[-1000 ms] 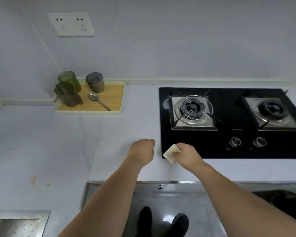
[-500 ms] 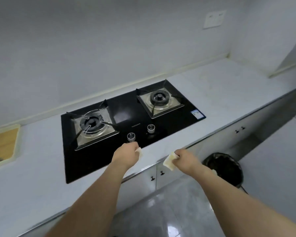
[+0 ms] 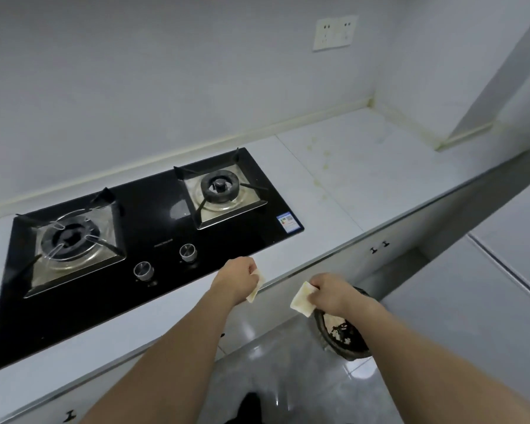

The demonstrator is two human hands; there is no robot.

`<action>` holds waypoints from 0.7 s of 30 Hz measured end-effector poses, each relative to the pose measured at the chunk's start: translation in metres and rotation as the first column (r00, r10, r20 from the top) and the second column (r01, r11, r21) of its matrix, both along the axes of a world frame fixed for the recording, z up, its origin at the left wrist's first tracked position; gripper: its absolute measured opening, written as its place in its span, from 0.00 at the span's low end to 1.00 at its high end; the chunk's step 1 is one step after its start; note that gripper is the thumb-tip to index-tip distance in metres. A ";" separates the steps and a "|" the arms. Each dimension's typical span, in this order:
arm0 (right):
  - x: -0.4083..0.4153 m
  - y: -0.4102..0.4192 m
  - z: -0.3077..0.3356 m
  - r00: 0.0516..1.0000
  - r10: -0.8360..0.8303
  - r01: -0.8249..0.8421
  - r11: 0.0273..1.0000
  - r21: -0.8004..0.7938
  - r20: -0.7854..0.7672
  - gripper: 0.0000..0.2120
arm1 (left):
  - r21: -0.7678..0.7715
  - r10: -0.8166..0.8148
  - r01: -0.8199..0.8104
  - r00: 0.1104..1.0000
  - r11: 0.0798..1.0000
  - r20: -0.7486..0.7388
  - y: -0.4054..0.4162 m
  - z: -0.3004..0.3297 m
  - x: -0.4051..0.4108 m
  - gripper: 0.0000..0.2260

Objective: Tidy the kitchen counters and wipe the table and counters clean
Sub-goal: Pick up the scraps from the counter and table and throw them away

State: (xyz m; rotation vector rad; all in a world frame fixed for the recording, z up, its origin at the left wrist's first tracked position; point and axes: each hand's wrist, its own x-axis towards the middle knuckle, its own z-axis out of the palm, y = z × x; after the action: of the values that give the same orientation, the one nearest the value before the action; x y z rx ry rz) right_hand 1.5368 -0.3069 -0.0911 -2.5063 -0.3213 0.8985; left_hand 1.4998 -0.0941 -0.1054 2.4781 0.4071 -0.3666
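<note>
My left hand [image 3: 235,278] grips a small pale cloth piece [image 3: 256,286] just above the front edge of the white counter [image 3: 364,182], right of the black gas hob [image 3: 147,228]. My right hand [image 3: 329,290] pinches a second pale folded cloth [image 3: 302,299] out past the counter edge, over the floor and close above a dark waste bin [image 3: 346,338]. Yellowish stains [image 3: 318,154] dot the counter to the right of the hob.
The hob has two burners [image 3: 71,237] [image 3: 219,186] and two knobs [image 3: 143,269] [image 3: 187,251]. A wall socket [image 3: 335,32] sits high on the back wall. Cabinet doors with small dark handles [image 3: 379,246] run under the counter. My shoe [image 3: 251,407] shows on the glossy floor.
The view has swung right along the counter; the tray with cups has left the frame. Both hands moved right with their cloths, and the right hand now hangs off the counter over the bin.
</note>
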 end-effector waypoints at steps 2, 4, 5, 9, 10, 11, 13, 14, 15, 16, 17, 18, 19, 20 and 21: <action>0.024 -0.036 -0.005 1.000 0.008 -0.009 0.999 -0.048 -0.008 0.07 | -0.015 -0.028 0.027 0.999 1.000 -0.016 -0.035 -0.003 0.024 0.06; 0.049 -0.074 -0.012 0.999 0.033 -0.035 0.994 -0.107 -0.026 0.07 | -0.029 -0.059 0.058 0.998 0.998 -0.034 -0.071 -0.005 0.049 0.08; 0.060 -0.087 -0.016 0.998 0.049 -0.053 0.990 -0.132 -0.036 0.08 | -0.028 -0.073 0.072 0.996 0.997 -0.045 -0.082 -0.005 0.059 0.08; 0.113 -0.149 -0.026 0.997 0.069 -0.073 0.993 -0.090 -0.044 0.08 | -0.009 -0.016 0.016 0.999 1.000 -0.031 -0.143 -0.008 0.106 0.05; 0.126 -0.170 -0.027 0.997 0.066 -0.069 0.994 -0.086 -0.040 0.08 | -0.015 0.008 -0.008 1.000 1.000 -0.026 -0.165 -0.010 0.117 0.04; 0.139 -0.189 -0.031 0.997 0.069 -0.071 0.994 -0.078 -0.029 0.10 | -0.024 0.030 -0.030 0.999 0.999 -0.018 -0.186 -0.012 0.126 0.03; 0.166 -0.226 -0.036 0.996 0.089 -0.089 0.994 -0.061 0.000 0.15 | -0.055 0.065 -0.066 0.998 0.996 -0.013 -0.227 -0.014 0.141 0.04; 0.179 -0.240 -0.038 0.995 0.102 -0.102 0.993 -0.065 0.010 0.14 | -0.064 0.069 -0.069 0.998 0.996 -0.003 -0.244 -0.013 0.147 0.04; 0.189 -0.251 -0.038 0.992 0.124 -0.123 0.990 -0.065 0.013 0.12 | -0.066 0.065 -0.065 0.998 0.996 0.000 -0.259 -0.013 0.152 0.04; 0.196 -0.259 -0.037 0.989 0.146 -0.145 0.988 -0.058 0.008 0.12 | -0.070 0.067 -0.067 0.998 0.995 0.001 -0.271 -0.015 0.155 0.03; 0.198 -0.262 -0.036 0.988 0.154 -0.154 0.987 -0.047 0.004 0.12 | -0.066 0.066 -0.066 0.998 0.996 -0.001 -0.276 -0.016 0.155 0.03; 0.201 -0.267 -0.033 0.989 0.148 -0.149 0.988 -0.036 -0.008 0.11 | -0.055 0.072 -0.073 0.997 0.996 -0.011 -0.283 -0.018 0.157 0.03; 0.204 -0.273 -0.033 0.989 0.145 -0.145 0.989 -0.026 -0.021 0.10 | -0.032 0.088 -0.089 0.996 0.996 -0.032 -0.290 -0.021 0.158 0.03; 0.206 -0.278 -0.036 0.991 0.129 -0.129 0.992 -0.004 -0.033 0.10 | -0.007 0.107 -0.108 0.993 0.994 -0.049 -0.294 -0.023 0.159 0.02; 0.207 -0.284 -0.041 0.992 0.115 -0.115 0.993 0.006 -0.051 0.10 | 0.008 0.137 -0.137 0.988 0.991 -0.069 -0.298 -0.025 0.161 0.02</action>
State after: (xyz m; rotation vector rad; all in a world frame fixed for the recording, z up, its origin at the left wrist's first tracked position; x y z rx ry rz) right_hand 1.7442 -0.5909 -0.1317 -2.4780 -0.4539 1.0046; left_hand 1.6605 -0.3918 -0.1307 2.4286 0.6040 -0.3962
